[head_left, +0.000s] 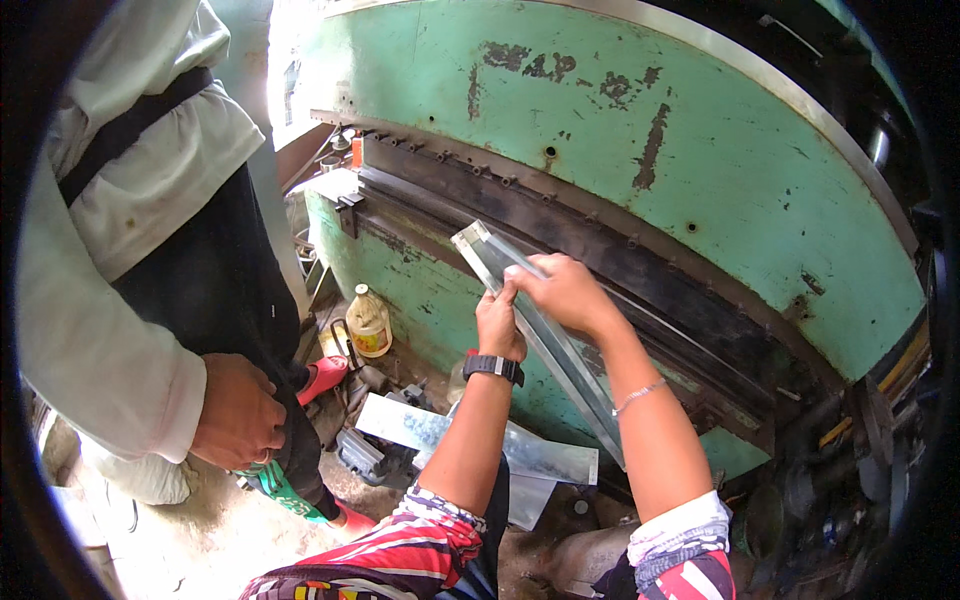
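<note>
A long bent strip of shiny sheet metal [560, 350] slants from upper left to lower right in front of a large green press machine [640, 130]. My left hand [498, 322] grips the strip from below, a black watch on its wrist. My right hand [560, 290] clasps the strip just above and to the right, a thin bracelet on that wrist. The strip's upper end [474, 236] sits near the dark slot between the machine's jaws [560, 215].
Another person in a white shirt and dark trousers stands close at the left, a hand [238, 412] hanging down. On the floor lie flat metal sheets [470, 436], a yellow plastic jug [369, 322] and red shoes [322, 378]. Dark machine parts crowd the lower right.
</note>
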